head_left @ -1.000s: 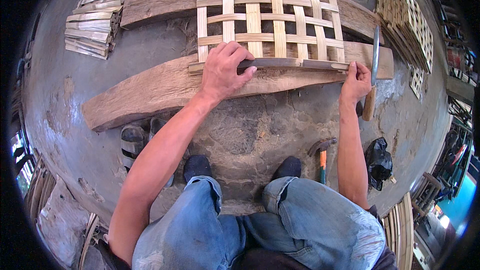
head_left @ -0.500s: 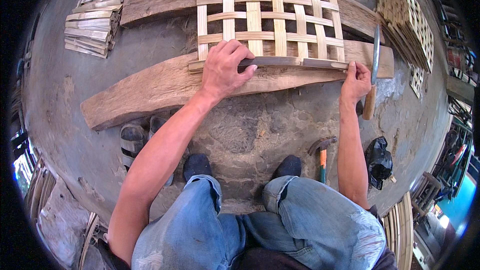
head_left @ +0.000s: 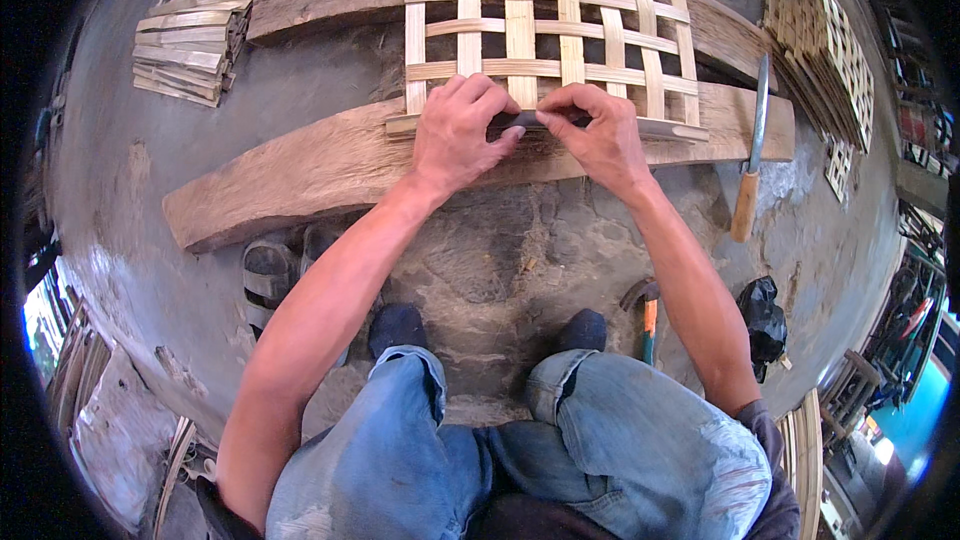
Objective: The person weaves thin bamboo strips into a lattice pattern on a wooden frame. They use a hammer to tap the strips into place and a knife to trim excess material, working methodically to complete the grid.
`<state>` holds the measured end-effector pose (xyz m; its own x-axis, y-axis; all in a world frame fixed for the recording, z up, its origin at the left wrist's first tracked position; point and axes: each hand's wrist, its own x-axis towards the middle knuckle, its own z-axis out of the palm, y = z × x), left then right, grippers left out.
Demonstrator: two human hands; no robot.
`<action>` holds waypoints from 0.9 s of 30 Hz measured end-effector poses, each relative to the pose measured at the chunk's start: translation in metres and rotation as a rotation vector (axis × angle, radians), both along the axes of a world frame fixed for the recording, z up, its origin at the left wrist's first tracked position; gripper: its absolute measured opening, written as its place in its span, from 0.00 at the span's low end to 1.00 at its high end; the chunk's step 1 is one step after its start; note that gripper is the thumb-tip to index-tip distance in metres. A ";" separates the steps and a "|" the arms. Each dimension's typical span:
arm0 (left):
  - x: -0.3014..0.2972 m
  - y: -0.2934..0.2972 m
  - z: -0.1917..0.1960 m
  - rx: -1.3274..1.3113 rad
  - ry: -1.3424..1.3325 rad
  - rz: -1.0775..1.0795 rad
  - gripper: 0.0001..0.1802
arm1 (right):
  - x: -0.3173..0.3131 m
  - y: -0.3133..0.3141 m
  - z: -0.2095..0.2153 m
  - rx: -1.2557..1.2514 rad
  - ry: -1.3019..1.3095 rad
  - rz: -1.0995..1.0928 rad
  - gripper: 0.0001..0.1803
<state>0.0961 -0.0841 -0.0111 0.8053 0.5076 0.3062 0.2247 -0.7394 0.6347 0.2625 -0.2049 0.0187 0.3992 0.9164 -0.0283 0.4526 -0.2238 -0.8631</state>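
A lattice panel of woven bamboo strips (head_left: 520, 15) lies across two curved wooden beams, its near edge on the nearer beam (head_left: 270, 175). Along that near edge runs a dark bamboo strip (head_left: 660, 127). My left hand (head_left: 462, 130) grips this strip left of its middle, thumb below and fingers over it. Close beside it, my right hand (head_left: 597, 135) pinches the same strip between thumb and fingertips. The fingers hide part of the strip and the lattice's lower edge.
A knife (head_left: 755, 155) with a wooden handle leans on the beam's right end. A hammer (head_left: 648, 320) and a black plastic bag (head_left: 763, 320) lie on the floor. Stacked lattice panels (head_left: 820, 60) stand far right, bamboo pieces (head_left: 190, 45) far left. Sandals (head_left: 270, 280) sit near my left forearm.
My right hand has moved left from the strip's right end to near its middle, beside my left hand. My left hand keeps its grip. The whole view has shifted slightly.
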 end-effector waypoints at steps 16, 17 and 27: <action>-0.001 0.001 -0.004 0.008 -0.021 -0.005 0.16 | -0.009 0.008 -0.009 0.047 -0.152 0.029 0.07; -0.001 0.001 -0.005 0.006 -0.023 -0.007 0.16 | -0.009 0.008 -0.010 0.055 -0.154 0.028 0.08; -0.003 0.000 -0.009 0.040 0.031 -0.003 0.18 | -0.011 0.006 -0.010 0.081 -0.320 0.089 0.10</action>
